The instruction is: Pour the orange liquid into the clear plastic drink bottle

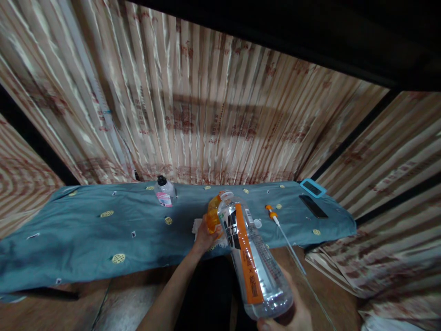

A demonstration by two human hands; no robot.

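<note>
My right hand point(292, 317) is closed around the base of a large clear plastic bottle point(265, 257) with an orange and silver label, tilted with its neck pointing away from me. An amber bottle point(212, 214) is in my left hand point(206, 236), whose fingers wrap round its lower part. The clear bottle's mouth overlaps the amber bottle's top in view; I cannot tell whether they touch. A white tissue or cloth point(197, 226) lies under my left hand. To the right are a small white cap point(257, 224) and an orange pump head point(273, 214) with a long pale tube.
A teal patterned cloth point(86, 234) covers the narrow table. At the back left stands a clear bottle point(165, 193) with a black cap. A dark phone point(313, 207) and a blue-framed object point(313, 187) lie at the right. Striped curtains point(206, 115) hang behind.
</note>
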